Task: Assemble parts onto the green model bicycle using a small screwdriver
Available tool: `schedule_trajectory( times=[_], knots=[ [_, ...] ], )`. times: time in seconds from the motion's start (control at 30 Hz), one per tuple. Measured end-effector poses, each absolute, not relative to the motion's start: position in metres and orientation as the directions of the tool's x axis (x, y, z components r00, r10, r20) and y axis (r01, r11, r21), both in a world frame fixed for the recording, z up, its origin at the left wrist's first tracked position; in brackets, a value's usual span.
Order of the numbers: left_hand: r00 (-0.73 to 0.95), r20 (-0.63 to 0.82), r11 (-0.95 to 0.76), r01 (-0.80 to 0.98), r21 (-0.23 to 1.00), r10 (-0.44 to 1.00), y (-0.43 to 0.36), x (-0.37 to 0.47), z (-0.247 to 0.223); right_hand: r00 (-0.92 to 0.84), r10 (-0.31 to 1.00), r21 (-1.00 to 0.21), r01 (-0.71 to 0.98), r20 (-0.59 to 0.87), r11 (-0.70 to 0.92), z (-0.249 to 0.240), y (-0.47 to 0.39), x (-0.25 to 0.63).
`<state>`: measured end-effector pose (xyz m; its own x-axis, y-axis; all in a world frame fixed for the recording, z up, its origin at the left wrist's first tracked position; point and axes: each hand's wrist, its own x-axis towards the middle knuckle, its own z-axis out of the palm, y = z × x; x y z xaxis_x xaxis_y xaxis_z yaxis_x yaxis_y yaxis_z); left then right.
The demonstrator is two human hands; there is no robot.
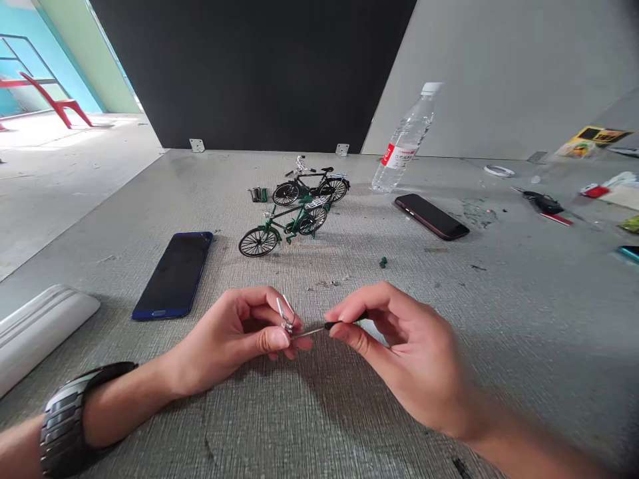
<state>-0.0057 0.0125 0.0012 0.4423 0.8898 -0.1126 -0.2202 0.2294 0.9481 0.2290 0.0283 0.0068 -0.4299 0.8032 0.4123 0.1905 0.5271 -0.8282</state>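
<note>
Between the thumb and fingers of my left hand point(249, 326) is a small silver miniature handlebar point(285, 316), its two arms pointing up. My right hand point(399, 346) pinches the black handle of a thin screwdriver point(312, 332), whose metal shaft reaches left to the handlebar. Where exactly the tip sits is hidden by my left fingers. Beyond my hands stands a green model bicycle point(287, 225) with no handlebar showing on it. A black model bicycle point(314, 183), with silver handlebars, stands just behind it.
Small dark green parts point(383, 262) and tiny silver bits point(327, 284) lie in front of the bicycles. A blue phone point(174, 273) is at left, a dark phone point(432, 216) at right. Behind that stands a water bottle point(407, 143). A white curved object point(47, 332) lies far left.
</note>
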Motion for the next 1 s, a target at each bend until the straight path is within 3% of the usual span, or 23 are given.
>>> schedule_trajectory(
  times=[1.0],
  knots=[
    [0.475,-0.046,0.249,-0.374,0.893,0.879,0.0129,-0.0066,-0.0049,-0.439,0.788,-0.818,0.177,0.433,0.548,0.0069,0.0269,0.2342]
  ],
)
